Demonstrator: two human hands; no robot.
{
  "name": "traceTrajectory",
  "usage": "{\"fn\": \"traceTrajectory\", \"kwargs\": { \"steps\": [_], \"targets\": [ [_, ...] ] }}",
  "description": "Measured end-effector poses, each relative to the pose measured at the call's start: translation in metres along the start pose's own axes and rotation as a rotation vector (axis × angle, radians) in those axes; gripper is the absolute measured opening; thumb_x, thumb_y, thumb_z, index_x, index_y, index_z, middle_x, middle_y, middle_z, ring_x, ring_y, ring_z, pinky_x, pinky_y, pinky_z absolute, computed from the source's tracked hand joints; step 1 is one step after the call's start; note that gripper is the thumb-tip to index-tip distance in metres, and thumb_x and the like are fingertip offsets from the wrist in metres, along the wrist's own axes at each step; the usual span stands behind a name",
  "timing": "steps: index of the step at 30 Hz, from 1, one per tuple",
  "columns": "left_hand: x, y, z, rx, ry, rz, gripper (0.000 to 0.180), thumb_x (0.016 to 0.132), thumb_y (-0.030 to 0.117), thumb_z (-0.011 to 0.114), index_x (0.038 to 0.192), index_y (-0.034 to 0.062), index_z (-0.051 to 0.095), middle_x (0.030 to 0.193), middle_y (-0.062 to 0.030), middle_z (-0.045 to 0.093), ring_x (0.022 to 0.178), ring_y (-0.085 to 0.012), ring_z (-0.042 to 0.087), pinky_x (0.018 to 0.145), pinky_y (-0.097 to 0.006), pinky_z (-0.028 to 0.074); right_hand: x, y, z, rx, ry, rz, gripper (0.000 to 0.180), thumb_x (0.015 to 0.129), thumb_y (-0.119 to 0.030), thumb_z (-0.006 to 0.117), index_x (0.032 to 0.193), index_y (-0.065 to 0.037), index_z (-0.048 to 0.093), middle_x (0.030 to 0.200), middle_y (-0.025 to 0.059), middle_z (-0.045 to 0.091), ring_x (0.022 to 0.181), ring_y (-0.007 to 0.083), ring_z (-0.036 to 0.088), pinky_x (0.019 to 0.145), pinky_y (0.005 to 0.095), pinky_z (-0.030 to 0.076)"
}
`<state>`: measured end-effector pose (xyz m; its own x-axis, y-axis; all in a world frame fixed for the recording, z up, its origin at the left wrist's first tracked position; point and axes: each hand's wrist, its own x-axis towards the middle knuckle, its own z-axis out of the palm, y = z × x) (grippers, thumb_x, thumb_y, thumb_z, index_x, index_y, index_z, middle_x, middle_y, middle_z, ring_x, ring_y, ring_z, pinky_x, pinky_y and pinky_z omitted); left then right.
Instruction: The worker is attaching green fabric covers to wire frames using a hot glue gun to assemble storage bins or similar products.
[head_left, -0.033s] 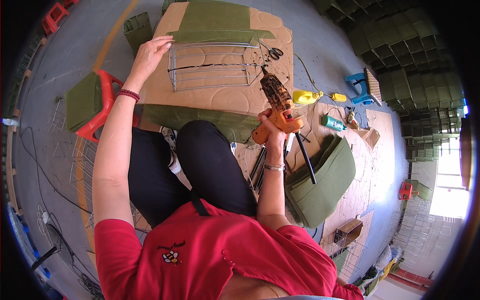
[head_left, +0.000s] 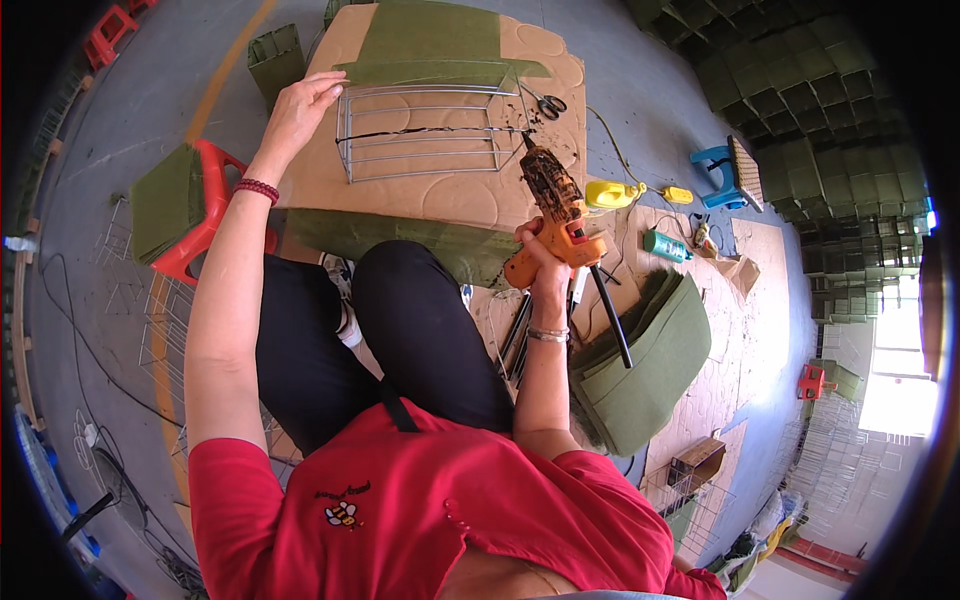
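Observation:
My right hand (head_left: 543, 262) is wrapped round the grip of an orange hot glue gun (head_left: 573, 238), its front crusted dark and a black glue stick (head_left: 613, 315) jutting from its rear. The nozzle meets the right side of a metal wire frame (head_left: 420, 155) lying on the cardboard-topped work surface (head_left: 430, 195). A dark line of glue (head_left: 430, 131) runs along the frame's middle. With fingertips closed, my left hand (head_left: 303, 103) pinches the left end of the green felt (head_left: 430, 72) at the frame's far edge. The felt stretches away over the cardboard.
Scissors (head_left: 548, 104) lie right of the frame. Beyond are a yellow bottle (head_left: 612, 194), a green bottle (head_left: 667, 246) and a blue stool (head_left: 718, 176). Folded green felt (head_left: 645, 365) is piled by my right arm. A red stool (head_left: 213, 205) stands left; cables (head_left: 75, 320) cross the floor.

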<state>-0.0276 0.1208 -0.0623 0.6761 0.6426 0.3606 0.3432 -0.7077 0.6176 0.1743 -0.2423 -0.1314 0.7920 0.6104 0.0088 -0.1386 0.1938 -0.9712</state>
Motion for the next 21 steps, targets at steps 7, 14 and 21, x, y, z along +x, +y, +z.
{"fn": "traceTrajectory", "kwargs": {
  "steps": [7,14,21],
  "targets": [
    [0.000,0.000,0.000,0.010,0.004,-0.007,0.032,0.100,0.027,0.052,0.119,0.0064,0.066,0.127,-0.0032,0.065,0.102,-0.0236,0.066,0.085,-0.034,0.050,-0.002,-0.002,0.004,0.033,-0.015,0.039,0.021,0.080,-0.002,0.070,0.099,-0.005,0.061,0.090,0.0013,0.061,0.085,0.0131,0.059,0.079,0.0282,0.047],
    [-0.002,0.007,-0.002,-0.031,0.005,-0.043,0.031,0.098,0.024,0.055,0.115,0.0011,0.067,0.126,-0.0083,0.065,0.106,-0.0279,0.065,0.094,-0.035,0.049,-0.004,0.001,0.010,0.031,-0.015,0.032,0.021,0.079,-0.002,0.071,0.098,-0.004,0.061,0.089,0.0019,0.061,0.085,0.0134,0.060,0.079,0.0287,0.047],
    [0.000,0.001,0.000,0.006,0.009,0.002,0.031,0.100,0.026,0.052,0.119,0.0063,0.066,0.127,-0.0029,0.065,0.102,-0.0230,0.066,0.085,-0.033,0.050,-0.004,-0.002,0.014,0.045,-0.037,0.036,0.026,0.080,0.004,0.066,0.104,-0.002,0.058,0.089,0.0049,0.060,0.082,0.0167,0.060,0.078,0.0305,0.047]
  ]
}}
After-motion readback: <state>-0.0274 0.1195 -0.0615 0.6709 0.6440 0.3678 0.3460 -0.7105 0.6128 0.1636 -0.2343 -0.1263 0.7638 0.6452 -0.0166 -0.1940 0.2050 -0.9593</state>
